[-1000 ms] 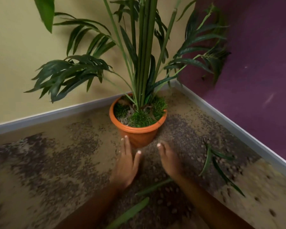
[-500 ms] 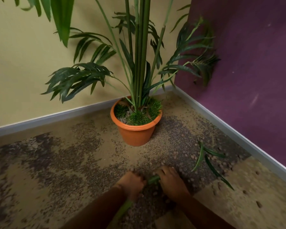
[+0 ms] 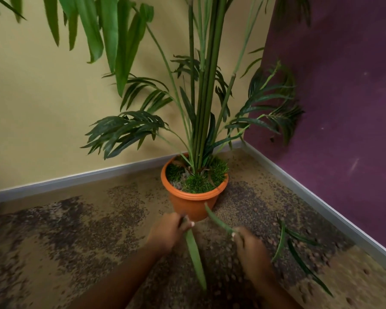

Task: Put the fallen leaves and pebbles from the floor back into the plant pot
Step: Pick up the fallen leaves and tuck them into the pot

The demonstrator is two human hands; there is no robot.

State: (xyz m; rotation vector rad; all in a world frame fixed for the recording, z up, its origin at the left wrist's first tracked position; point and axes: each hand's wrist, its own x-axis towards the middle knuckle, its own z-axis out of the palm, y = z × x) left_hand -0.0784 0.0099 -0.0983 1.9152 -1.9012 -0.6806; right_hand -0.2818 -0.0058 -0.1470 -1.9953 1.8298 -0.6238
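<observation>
We note the left grip [image 3: 167,230] clenched round a broad leaf [image 3: 194,259] and the right grip [image 3: 252,250] pinching a narrow leaf [image 3: 216,219], both just before the orange pot [image 3: 188,205], with more leaves [image 3: 280,241] lying on the floor [image 3: 76,219] nearby.

Left grip [image 3: 167,233] now holds a broad leaf [image 3: 194,257] off the floor [image 3: 98,241], right grip [image 3: 252,253] a thinner leaf [image 3: 216,219].

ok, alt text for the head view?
The left hand grips a broad leaf and the right hand a thin leaf, just in front of an orange plant pot in a room corner. More fallen leaves and pebbles lie on the floor to the right.
</observation>
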